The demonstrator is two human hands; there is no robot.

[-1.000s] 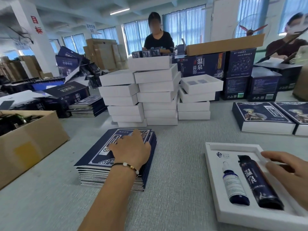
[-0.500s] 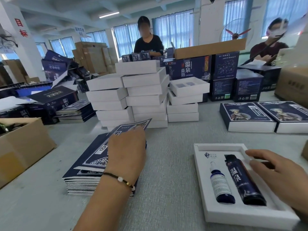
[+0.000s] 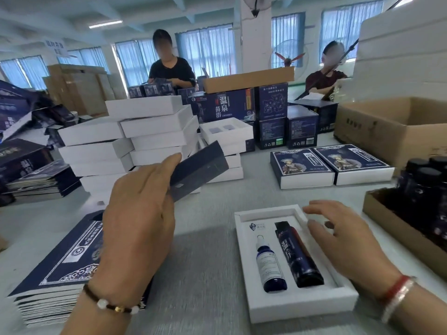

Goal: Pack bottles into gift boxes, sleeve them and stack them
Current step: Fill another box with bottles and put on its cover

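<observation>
A white gift box (image 3: 300, 304) lies open on the table, holding a small blue dropper bottle (image 3: 269, 264) and a dark blue tube (image 3: 296, 256) side by side. My right hand (image 3: 343, 240) hovers at the box's right edge with fingers spread and relaxed, holding nothing. My left hand (image 3: 140, 221) pinches a flat dark blue sleeve (image 3: 198, 171) lifted in the air above the table. Below it sits the stack of flat sleeves (image 3: 63, 269) at the lower left.
Stacks of white boxes (image 3: 145, 139) stand behind the sleeves. Two sleeved boxes (image 3: 331, 165) lie at the right rear. A cardboard tray of dark bottles (image 3: 420, 197) and a large carton (image 3: 387, 126) sit at the right. Two people work across the table.
My left hand has lifted one sleeve off the stack and raised it to the right. My right hand stayed by the box, fingers now more spread. The camera moved closer.
</observation>
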